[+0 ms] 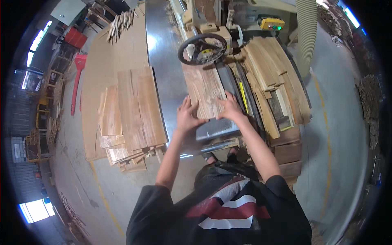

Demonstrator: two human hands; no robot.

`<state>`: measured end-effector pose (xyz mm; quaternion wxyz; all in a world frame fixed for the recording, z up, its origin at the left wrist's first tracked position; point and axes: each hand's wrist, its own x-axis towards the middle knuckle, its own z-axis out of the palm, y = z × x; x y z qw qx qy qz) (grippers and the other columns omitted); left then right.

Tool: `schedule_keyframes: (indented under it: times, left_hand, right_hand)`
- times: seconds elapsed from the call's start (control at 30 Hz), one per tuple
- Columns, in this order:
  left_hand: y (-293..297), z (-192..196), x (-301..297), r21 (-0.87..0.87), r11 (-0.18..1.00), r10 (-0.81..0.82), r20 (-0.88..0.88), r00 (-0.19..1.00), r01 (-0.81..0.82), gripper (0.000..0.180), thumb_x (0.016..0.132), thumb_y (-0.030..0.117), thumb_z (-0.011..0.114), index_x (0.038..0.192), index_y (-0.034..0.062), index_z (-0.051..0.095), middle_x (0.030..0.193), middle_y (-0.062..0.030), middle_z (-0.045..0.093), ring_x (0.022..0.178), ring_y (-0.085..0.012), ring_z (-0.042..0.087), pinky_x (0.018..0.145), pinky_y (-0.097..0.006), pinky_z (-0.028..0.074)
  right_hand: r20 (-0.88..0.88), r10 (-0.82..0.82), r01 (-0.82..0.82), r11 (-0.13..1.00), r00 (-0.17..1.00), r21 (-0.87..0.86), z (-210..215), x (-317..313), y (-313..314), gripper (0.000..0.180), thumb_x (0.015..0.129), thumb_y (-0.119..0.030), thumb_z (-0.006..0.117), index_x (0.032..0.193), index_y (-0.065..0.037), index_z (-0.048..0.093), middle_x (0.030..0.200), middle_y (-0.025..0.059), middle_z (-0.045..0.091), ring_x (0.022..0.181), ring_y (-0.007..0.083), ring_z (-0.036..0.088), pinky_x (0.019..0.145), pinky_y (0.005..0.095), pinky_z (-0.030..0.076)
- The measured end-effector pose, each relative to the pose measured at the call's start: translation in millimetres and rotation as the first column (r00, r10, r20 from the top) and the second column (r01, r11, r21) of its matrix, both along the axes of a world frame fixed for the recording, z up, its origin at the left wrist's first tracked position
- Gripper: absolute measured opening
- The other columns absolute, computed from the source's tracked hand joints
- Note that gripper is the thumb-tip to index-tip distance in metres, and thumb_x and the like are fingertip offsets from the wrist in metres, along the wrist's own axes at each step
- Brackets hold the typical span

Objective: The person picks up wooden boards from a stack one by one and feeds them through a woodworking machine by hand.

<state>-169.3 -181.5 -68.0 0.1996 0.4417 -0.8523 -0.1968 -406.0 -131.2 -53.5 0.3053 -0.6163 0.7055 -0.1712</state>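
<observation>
A brown wooden board (204,87) lies flat on the metal machine table (165,77), its far end beneath a black handwheel (202,49). At its near left corner is my left hand (188,116), fingers spread along the side and thumb at the near end. My right hand (230,108) holds the near right corner, with fingers over the top and right edge and the thumb by the near end. Between them the two hands grip the board. Part of its far end is hidden by the wheel.
Left of the table, stacked boards (139,106) rest on a large brown sheet (118,53). More planks (265,61) lie at the right, beside a black rail. A ribbed hose (306,36) hangs near a yellow control box (272,23). A red pallet-jack handle (77,77) stands far left.
</observation>
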Motion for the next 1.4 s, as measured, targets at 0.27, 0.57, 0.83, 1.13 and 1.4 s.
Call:
schedule_keyframes:
  times: [0.27, 0.57, 0.83, 1.13, 1.4]
  left_hand:
    - [-58, -14, -14, -0.061, 0.998, -0.016, 0.030, 0.999, 0.018, 0.100, 0.049, 0.061, 0.085, 0.129, 0.0051, 0.062, 0.144, -0.0335, 0.040, 0.141, -0.0431, 0.033, 0.111, -0.051, 0.029]
    - [-84, -7, -12, -0.066, 0.921, 0.376, -0.101, 0.921, -0.383, 0.085, 0.061, 0.050, 0.087, 0.130, 0.0081, 0.062, 0.146, -0.0245, 0.044, 0.141, -0.0454, 0.030, 0.114, -0.049, 0.027]
    - [-59, 70, 120, -0.355, 0.407, 0.880, -0.093, 0.465, -0.842, 0.077, 0.068, 0.042, 0.083, 0.136, 0.0147, 0.057, 0.150, -0.0266, 0.034, 0.144, -0.0435, 0.021, 0.110, -0.061, 0.026]
    - [66, 53, 130, -0.388, 0.738, 0.647, 0.175, 0.742, -0.552, 0.046, 0.087, 0.042, 0.068, 0.112, 0.0039, 0.067, 0.134, -0.0323, 0.048, 0.123, -0.0474, 0.047, 0.101, -0.056, 0.039]
    - [188, -41, 99, 0.194, 0.871, 0.460, 0.003, 0.888, -0.451, 0.092, 0.078, 0.040, 0.082, 0.148, 0.0017, 0.036, 0.137, -0.0290, 0.047, 0.121, -0.0371, 0.051, 0.100, -0.045, 0.043]
  right_hand:
    - [-0.081, -0.023, 0.019, 0.999, 0.996, -0.043, -3, -8, -49, 0.088, 0.049, -0.021, 0.094, 0.131, -0.025, 0.063, 0.154, 0.0149, 0.031, 0.140, 0.0350, 0.033, 0.111, 0.0410, 0.039]
    - [0.088, -0.293, 0.304, 0.942, 0.952, -0.144, 2, 14, -108, 0.104, 0.049, -0.017, 0.093, 0.142, -0.018, 0.048, 0.152, 0.0159, 0.032, 0.134, 0.0368, 0.041, 0.108, 0.0423, 0.041]
    - [0.049, -0.487, 0.441, 0.740, 0.872, -0.508, -42, 11, -84, 0.084, 0.078, -0.029, 0.080, 0.146, -0.008, 0.036, 0.140, 0.0189, 0.043, 0.127, 0.0376, 0.046, 0.098, 0.0469, 0.046]
    - [0.184, -0.227, 0.292, 0.751, 0.956, -0.592, -79, 58, 41, 0.023, 0.083, -0.019, 0.070, 0.101, -0.007, 0.070, 0.131, 0.0161, 0.055, 0.124, 0.0358, 0.048, 0.104, 0.0450, 0.040]
    - [0.180, -0.179, 0.230, 0.919, 0.967, -0.321, -54, 74, 128, 0.039, 0.088, -0.023, 0.067, 0.118, 0.001, 0.063, 0.146, 0.0189, 0.038, 0.139, 0.0378, 0.029, 0.114, 0.0486, 0.030]
